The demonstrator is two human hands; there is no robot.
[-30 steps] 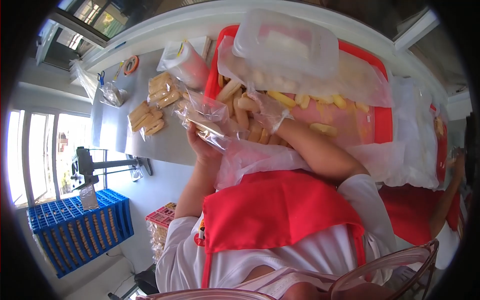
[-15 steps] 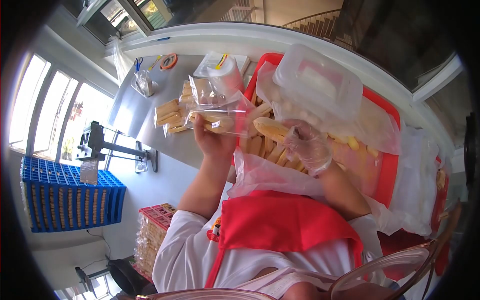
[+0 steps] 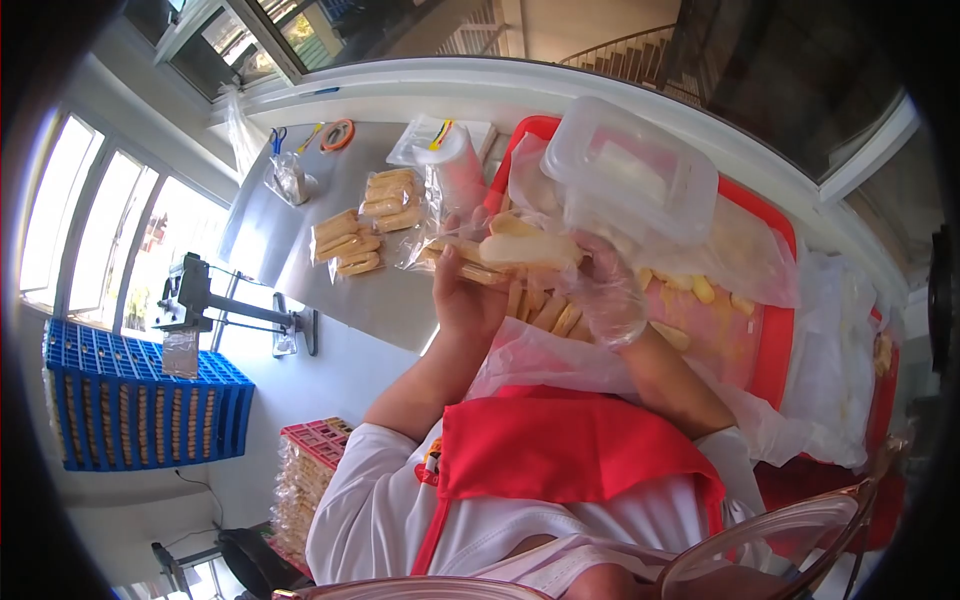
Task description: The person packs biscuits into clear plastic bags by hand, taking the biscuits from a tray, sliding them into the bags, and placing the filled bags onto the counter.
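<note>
My bare left hand [image 3: 467, 303] is wrapped round a clear plastic bag [image 3: 424, 258] that has pale golden ladyfinger biscuits in it. In my right hand [image 3: 613, 300], which wears a clear plastic glove, are ladyfinger biscuits [image 3: 530, 252], held level at the bag's mouth. Whether their tips are inside the bag I cannot tell. Below both hands, more loose ladyfingers [image 3: 548, 312] lie in a red crate [image 3: 779, 335] lined with translucent sheeting. Filled packs [image 3: 345, 243] of ladyfingers rest on the metal table to the left of my left hand.
A clear plastic tub [image 3: 635, 170] sits over the crate's far side. Beyond the packs stand a white roll [image 3: 455, 160], orange tape [image 3: 337, 134] and blue scissors [image 3: 278, 139]. At left are a sealing machine [image 3: 190, 295] and blue stacked crates [image 3: 150, 410].
My right hand has brought ladyfingers left and up to the bag. My left hand has shifted right with the bag, so the two hands are closer together.
</note>
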